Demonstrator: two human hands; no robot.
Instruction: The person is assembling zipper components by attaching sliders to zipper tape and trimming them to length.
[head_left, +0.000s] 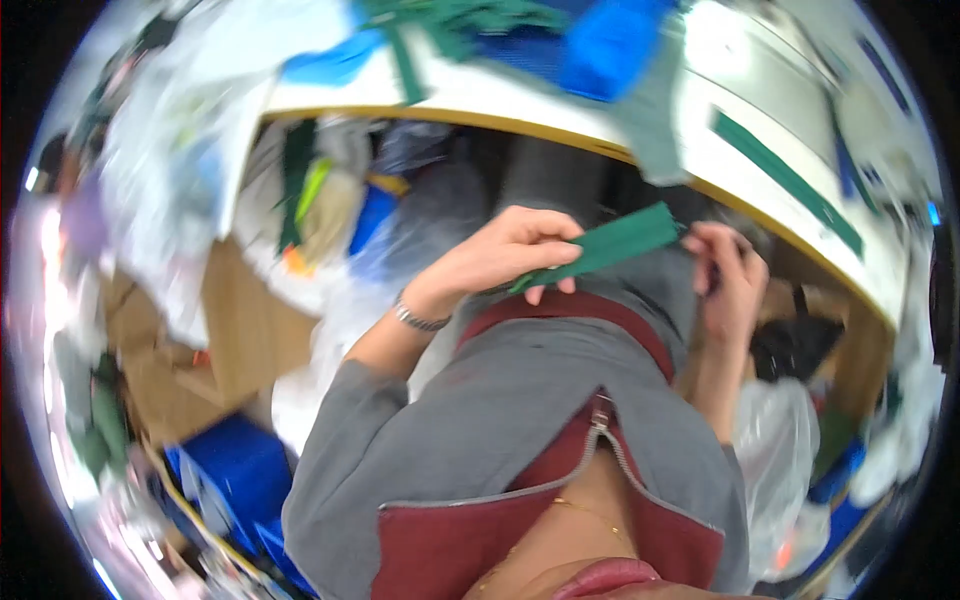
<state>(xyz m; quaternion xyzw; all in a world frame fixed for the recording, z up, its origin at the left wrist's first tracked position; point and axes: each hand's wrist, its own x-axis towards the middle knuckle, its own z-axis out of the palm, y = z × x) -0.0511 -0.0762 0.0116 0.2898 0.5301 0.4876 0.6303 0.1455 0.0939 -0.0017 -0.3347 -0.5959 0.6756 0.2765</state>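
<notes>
A short green fabric strip (625, 240) is pinched between the thumb and fingers of my left hand (505, 252), in front of my waist and below the table edge. Its free end points to the right and slightly up. Close beside that end is my right hand (730, 275), with its fingers curled together. Something small and dark shows at those fingers, but blur hides what it is. A longer green strip (790, 180) lies on the table at the right.
The white table (340, 95) with a yellow edge curves ahead of me. On it lie green fabric pieces (480, 15), blue fabric (610, 50) and a grey-green cloth (655, 130) hanging over the edge. Cardboard (255, 325) stands at left; a clear plastic bag (780, 470) is at right.
</notes>
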